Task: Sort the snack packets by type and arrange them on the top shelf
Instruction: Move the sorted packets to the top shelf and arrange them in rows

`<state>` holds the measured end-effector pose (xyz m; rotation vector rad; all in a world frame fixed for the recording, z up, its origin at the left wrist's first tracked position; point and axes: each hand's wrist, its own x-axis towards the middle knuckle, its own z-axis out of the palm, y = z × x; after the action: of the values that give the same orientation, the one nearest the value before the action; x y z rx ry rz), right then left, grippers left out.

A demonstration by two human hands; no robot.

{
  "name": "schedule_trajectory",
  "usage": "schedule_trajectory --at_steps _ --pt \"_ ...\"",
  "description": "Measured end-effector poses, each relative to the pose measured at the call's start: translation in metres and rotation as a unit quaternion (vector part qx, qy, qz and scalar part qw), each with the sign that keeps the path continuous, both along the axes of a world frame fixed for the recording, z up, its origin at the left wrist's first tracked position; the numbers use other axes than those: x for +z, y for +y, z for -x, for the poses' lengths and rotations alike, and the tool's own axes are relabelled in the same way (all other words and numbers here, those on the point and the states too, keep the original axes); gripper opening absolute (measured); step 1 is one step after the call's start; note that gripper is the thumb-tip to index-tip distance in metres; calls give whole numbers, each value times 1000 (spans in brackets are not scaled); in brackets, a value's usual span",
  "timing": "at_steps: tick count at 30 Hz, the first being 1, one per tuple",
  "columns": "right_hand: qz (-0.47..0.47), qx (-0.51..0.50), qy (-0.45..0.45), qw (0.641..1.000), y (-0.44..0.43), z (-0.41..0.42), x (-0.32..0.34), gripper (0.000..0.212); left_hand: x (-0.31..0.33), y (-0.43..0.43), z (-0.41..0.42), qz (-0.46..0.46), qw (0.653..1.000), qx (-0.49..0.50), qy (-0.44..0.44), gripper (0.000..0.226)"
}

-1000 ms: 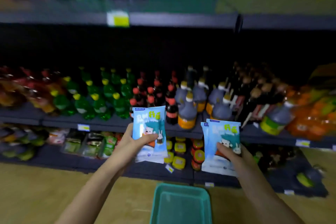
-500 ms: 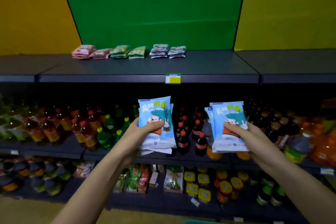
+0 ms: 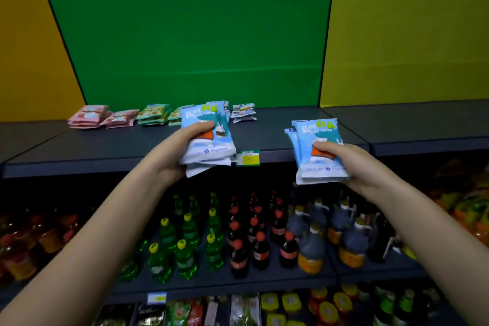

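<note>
Left hand (image 3: 180, 151) gripped the left blue stack (image 3: 211, 137) of snack packets at centre frame, thumb across the front and fingers curled behind. The stack was tilted and overlapped the front part of the top shelf (image 3: 277, 127); contact with the shelf could not be told. Right hand (image 3: 352, 164) gripped the right blue stack (image 3: 317, 151) at centre right, thumb on the printed face, with the stack's lower edge below the shelf lip. The two stacks were well apart. Both showed a white rabbit print and yellow lettering.

At the back of the top shelf, left of centre, packets lay in a row of low piles: pink packets (image 3: 90, 115) furthest left, green packets (image 3: 153, 113) beside them, grey-white packets (image 3: 244, 112) just right of the left blue stack. More packets sat partly hidden behind that stack; type unclear. A price tag (image 3: 248, 158) hung on the shelf lip between the hands.

A green back panel (image 3: 190, 34) stood behind the shelf. On the lower shelf (image 3: 232, 284), green bottles (image 3: 185, 241) stood left of dark red-capped bottles (image 3: 260, 246).
</note>
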<state>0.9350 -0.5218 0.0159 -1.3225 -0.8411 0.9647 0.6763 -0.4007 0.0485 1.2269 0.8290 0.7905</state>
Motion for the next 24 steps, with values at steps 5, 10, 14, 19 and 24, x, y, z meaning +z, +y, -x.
schedule_trajectory --at_steps 5,10,14,19,24 --pt "26 -13 -1 1000 45 -28 11 17 14 50 -46 5 1000 -3 -3 33" --pt "21 -35 -5 999 109 -77 18 17 13 103 -121 10 999 -38 20 26" --pt "24 -53 -2 998 168 -122 23 12 14 147 -184 3 996 -60 61 25" --pt "35 -72 -92 993 238 -166 21 19 14 203 -248 -5 993 -50 110 26" --pt "45 -99 -114 988 278 -190 10 20 9 235 -282 -10 987 -24 161 31"
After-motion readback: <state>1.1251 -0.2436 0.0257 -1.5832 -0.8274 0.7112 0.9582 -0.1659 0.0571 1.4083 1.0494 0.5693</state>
